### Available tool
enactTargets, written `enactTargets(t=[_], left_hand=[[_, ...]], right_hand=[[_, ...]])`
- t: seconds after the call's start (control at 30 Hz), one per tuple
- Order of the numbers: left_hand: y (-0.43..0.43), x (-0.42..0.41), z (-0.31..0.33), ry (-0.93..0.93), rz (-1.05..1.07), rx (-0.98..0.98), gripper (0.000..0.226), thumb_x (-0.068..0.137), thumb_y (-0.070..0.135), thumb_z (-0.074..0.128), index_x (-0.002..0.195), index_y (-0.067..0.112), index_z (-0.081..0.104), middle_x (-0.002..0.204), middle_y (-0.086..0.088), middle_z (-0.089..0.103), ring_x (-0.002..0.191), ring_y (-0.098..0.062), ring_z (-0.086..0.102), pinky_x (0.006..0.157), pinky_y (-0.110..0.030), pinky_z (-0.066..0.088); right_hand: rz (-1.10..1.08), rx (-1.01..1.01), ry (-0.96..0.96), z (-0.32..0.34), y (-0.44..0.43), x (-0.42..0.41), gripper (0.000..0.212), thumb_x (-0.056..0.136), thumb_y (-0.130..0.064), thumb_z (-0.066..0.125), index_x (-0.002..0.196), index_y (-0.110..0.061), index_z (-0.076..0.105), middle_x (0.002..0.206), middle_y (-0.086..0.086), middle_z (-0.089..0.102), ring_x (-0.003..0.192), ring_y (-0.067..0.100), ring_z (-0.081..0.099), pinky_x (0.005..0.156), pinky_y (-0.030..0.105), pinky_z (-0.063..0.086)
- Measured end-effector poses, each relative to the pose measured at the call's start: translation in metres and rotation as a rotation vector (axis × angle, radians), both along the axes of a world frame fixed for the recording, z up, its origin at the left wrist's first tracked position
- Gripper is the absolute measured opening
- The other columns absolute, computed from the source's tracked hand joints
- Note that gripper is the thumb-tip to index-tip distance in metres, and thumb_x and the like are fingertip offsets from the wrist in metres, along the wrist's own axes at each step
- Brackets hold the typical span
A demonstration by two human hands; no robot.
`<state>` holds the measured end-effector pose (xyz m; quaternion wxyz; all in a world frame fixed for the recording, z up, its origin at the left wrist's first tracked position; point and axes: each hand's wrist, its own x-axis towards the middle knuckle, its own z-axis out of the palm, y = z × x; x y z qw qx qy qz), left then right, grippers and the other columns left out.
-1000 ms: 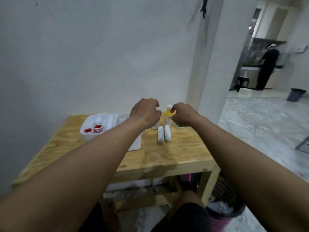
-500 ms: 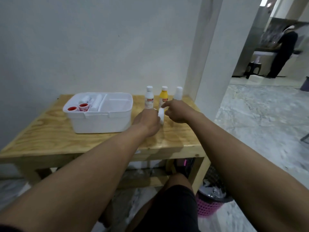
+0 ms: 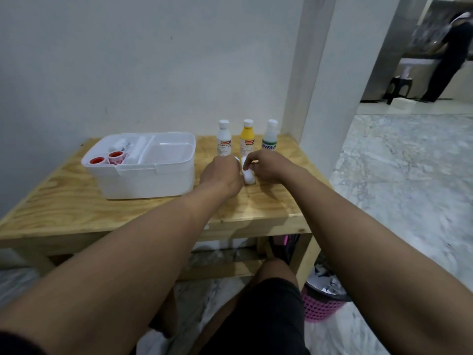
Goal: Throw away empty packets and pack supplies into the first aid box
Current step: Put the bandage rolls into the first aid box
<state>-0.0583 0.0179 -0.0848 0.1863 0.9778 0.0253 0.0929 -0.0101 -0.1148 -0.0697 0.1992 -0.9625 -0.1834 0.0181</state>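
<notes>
A white first aid box (image 3: 151, 180) stands open on the wooden table (image 3: 64, 208), with two red-capped tape rolls (image 3: 106, 158) and white rolls in its left compartment. Behind my hands stand three bottles: a white one (image 3: 224, 142), a yellow one (image 3: 247, 139) and a clear one with a green label (image 3: 270, 136). My left hand (image 3: 222, 174) and my right hand (image 3: 266, 166) meet over white bandage rolls (image 3: 247, 175) lying on the table. My right fingers pinch the top of one roll. My left hand curls around another, mostly hiding it.
A pink waste basket (image 3: 321, 299) with a dark liner and crumpled wrappers sits on the floor under the table's right end. A white pillar (image 3: 330, 98) rises right of the table. A person stands far off at a counter (image 3: 445, 55).
The view tilted down and both hands dropped from the bottles to the bandage rolls. The rolls now sit gathered between my fingers.
</notes>
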Motion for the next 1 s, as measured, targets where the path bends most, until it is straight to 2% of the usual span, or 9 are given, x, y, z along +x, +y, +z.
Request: enactTargets(t=[0.2,0.33,0.47,0.57,0.63,0.7,0.77,0.9,1.0], left_hand=[[-0.004,0.009,0.002,0.017,0.071,-0.008,0.020,0.091,0.015,0.062,0.108,0.019,0.072,0.117,-0.008,0.066,0.098,-0.029,0.063,0.070,-0.032,0.045],[-0.008,0.010,0.005,0.030,0.129,-0.026,0.020,0.091,0.021,0.065,0.109,0.013,0.064,0.105,-0.008,0.063,0.084,-0.027,0.056,0.062,-0.033,0.042],[-0.013,0.008,0.010,0.040,0.141,-0.135,0.039,0.093,0.040,0.065,0.121,0.016,0.052,0.111,-0.007,0.061,0.093,-0.029,0.060,0.064,-0.035,0.042],[-0.015,0.004,0.023,0.026,0.153,-0.215,0.045,0.091,0.036,0.067,0.128,0.015,0.050,0.115,-0.006,0.061,0.094,-0.028,0.060,0.068,-0.035,0.043],[-0.014,0.004,0.034,0.022,0.150,-0.283,0.041,0.094,0.046,0.060,0.119,0.014,0.054,0.108,-0.003,0.059,0.093,-0.028,0.059,0.067,-0.033,0.041],[-0.012,0.004,0.047,0.011,0.152,-0.329,0.043,0.095,0.057,0.053,0.090,0.014,0.056,0.100,-0.005,0.064,0.079,-0.026,0.056,0.056,-0.030,0.035],[-0.008,0.001,0.061,0.002,0.168,-0.354,0.047,0.093,0.058,0.055,0.080,0.013,0.053,0.096,-0.009,0.067,0.070,-0.026,0.054,0.049,-0.030,0.029],[0.013,-0.010,0.092,-0.030,0.219,-0.477,0.041,0.091,0.049,0.061,0.097,0.009,0.059,0.097,-0.009,0.065,0.078,-0.028,0.060,0.051,-0.029,0.035],[0.036,-0.020,0.111,-0.018,0.220,-0.629,0.033,0.089,0.033,0.063,0.107,0.004,0.065,0.093,-0.010,0.067,0.080,-0.028,0.062,0.062,-0.031,0.052]], right_hand=[[-0.109,0.022,0.047,0.002,-0.010,-0.004,0.023,0.091,-0.032,0.067,0.106,-0.014,0.068,0.099,0.002,0.063,0.097,0.021,0.059,0.070,0.029,0.041],[-0.175,-0.024,0.071,0.008,-0.017,-0.013,0.023,0.088,-0.025,0.068,0.104,-0.009,0.069,0.108,0.008,0.068,0.098,0.025,0.062,0.074,0.033,0.049],[-0.248,0.055,0.138,0.016,-0.028,-0.024,0.039,0.091,-0.028,0.062,0.118,0.000,0.061,0.111,0.016,0.067,0.097,0.032,0.067,0.084,0.042,0.057],[-0.292,0.210,0.203,0.027,-0.033,-0.031,0.050,0.086,-0.017,0.069,0.131,-0.010,0.046,0.111,0.010,0.056,0.093,0.028,0.063,0.073,0.039,0.061],[-0.308,0.269,0.206,0.038,-0.035,-0.037,0.061,0.084,-0.011,0.070,0.138,-0.012,0.042,0.109,0.009,0.054,0.087,0.026,0.062,0.067,0.037,0.061],[-0.311,0.325,0.204,0.048,-0.036,-0.041,0.066,0.083,-0.008,0.069,0.141,-0.011,0.039,0.103,0.009,0.056,0.083,0.025,0.064,0.072,0.042,0.062],[-0.299,0.354,0.185,0.061,-0.033,-0.046,0.067,0.083,-0.006,0.068,0.142,-0.008,0.038,0.098,0.007,0.056,0.082,0.026,0.066,0.076,0.045,0.062],[-0.266,0.381,0.154,0.086,-0.017,-0.056,0.080,0.084,-0.003,0.068,0.153,-0.008,0.029,0.120,0.014,0.053,0.091,0.033,0.069,0.077,0.046,0.062],[-0.239,0.368,0.139,0.100,0.001,-0.063,0.065,0.083,-0.002,0.067,0.143,0.002,0.043,0.119,0.020,0.057,0.094,0.040,0.069,0.081,0.054,0.059]])
